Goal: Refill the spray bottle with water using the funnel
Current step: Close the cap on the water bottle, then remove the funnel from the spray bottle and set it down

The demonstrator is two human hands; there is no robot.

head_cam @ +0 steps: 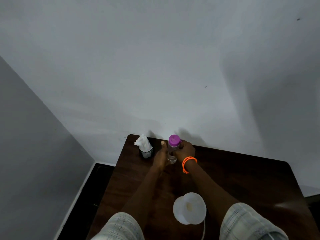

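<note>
Taking the clear bottle [172, 151] with the purple cap [174, 140] as the landmark, it stands upright near the far edge of the dark wooden table [242, 179]. To its left sits a black mesh cup [146, 152] stuffed with white tissue [143, 143], near but apart from it. Next comes the left hand [161, 157], laid against the bottle's left side with fingers fairly straight and the thumb up, steadying it, not clamping. On the bottle's right the right hand [184, 149], with orange bands [188, 163] at the wrist, has its fingers curled round the body just under the cap. Well nearer the person than the bottle lies a white plastic piece [189, 207] with a wide round rim, which may be the funnel, though its shape is blurred; a thin white cord [204, 229] runs from it toward the table's near edge. No spray head is visible, so whether this bottle is the sprayer or the water supply cannot be told. The step looks like an early one: securing the bottle before opening it. Next, the cap needs twisting off while the other hand holds the body still. Behind the bottle rises a plain pale wall [155, 66], meeting a second wall at a corner to the left, above a dark floor.
</note>
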